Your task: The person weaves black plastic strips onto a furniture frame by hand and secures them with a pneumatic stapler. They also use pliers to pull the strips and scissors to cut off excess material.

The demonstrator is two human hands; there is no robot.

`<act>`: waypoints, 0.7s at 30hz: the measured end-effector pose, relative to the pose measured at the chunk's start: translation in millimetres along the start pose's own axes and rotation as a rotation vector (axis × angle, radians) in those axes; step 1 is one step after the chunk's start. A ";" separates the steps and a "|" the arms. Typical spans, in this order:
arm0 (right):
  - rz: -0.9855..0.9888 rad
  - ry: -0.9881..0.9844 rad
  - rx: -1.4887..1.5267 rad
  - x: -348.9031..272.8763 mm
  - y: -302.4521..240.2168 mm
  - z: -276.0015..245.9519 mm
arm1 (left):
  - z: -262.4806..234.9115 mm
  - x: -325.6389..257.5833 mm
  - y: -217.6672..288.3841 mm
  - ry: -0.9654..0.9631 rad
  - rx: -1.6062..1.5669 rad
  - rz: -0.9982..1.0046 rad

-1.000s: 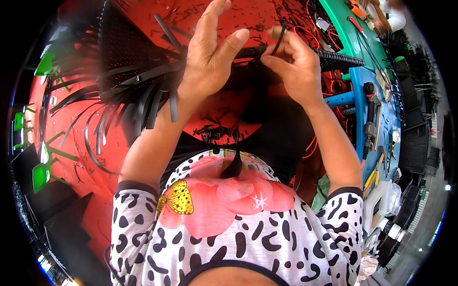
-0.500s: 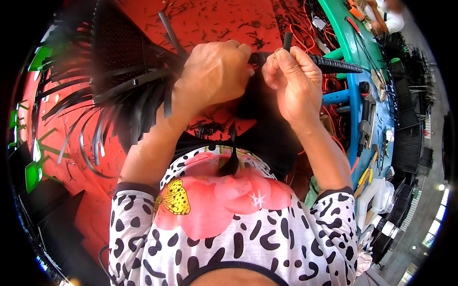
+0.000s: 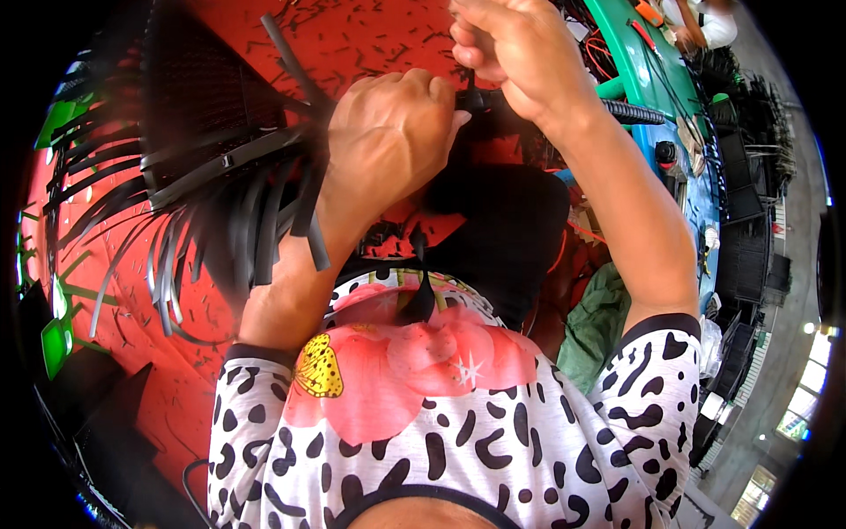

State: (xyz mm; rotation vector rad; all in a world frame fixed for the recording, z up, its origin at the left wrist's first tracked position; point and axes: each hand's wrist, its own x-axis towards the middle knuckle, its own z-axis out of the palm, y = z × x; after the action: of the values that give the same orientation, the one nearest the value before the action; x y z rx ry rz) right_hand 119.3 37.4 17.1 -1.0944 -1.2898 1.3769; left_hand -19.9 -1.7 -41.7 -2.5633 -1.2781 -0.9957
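Observation:
A black woven panel (image 3: pixel 203 97) with many loose black strips (image 3: pixel 220 238) hanging from its edge fills the upper left. My left hand (image 3: pixel 392 132) is closed around the bundle of strips where they meet a black wrapped bar (image 3: pixel 630 112). My right hand (image 3: pixel 520 53) sits just above and right of it, fingers pinched on a thin black strip (image 3: pixel 470 86) close to the bar. Both forearms rise from my spotted, flowered shirt.
A red floor (image 3: pixel 370 35) littered with short black offcuts lies beneath. Green and blue benches (image 3: pixel 656 79) with tools and cables run along the right. Stacked black woven pieces (image 3: pixel 745 220) stand at the far right, and a green cloth (image 3: pixel 604 322) lies by my right elbow.
My left hand went from spread open to clenched on the strip bundle. My right hand pulled its strip upward, and both hands now appear closer and higher in view.

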 end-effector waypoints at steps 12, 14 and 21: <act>-0.081 -0.167 -0.051 -71.3 10.8 -12.7 | -13.9 -30.3 26.3 -0.058 -0.033 0.038; -0.188 -0.154 0.021 -97.8 23.0 -15.2 | -17.4 -40.0 36.4 -0.143 0.001 0.024; -0.498 -0.219 -0.113 -111.4 13.6 -11.5 | -20.6 -30.3 41.2 -0.176 -0.076 0.097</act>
State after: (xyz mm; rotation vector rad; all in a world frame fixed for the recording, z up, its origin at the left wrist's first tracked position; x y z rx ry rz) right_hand 149.6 -70.6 4.5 -0.6385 -1.6801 1.0733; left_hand -12.7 -56.1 -36.2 -2.7956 -1.1613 -0.8326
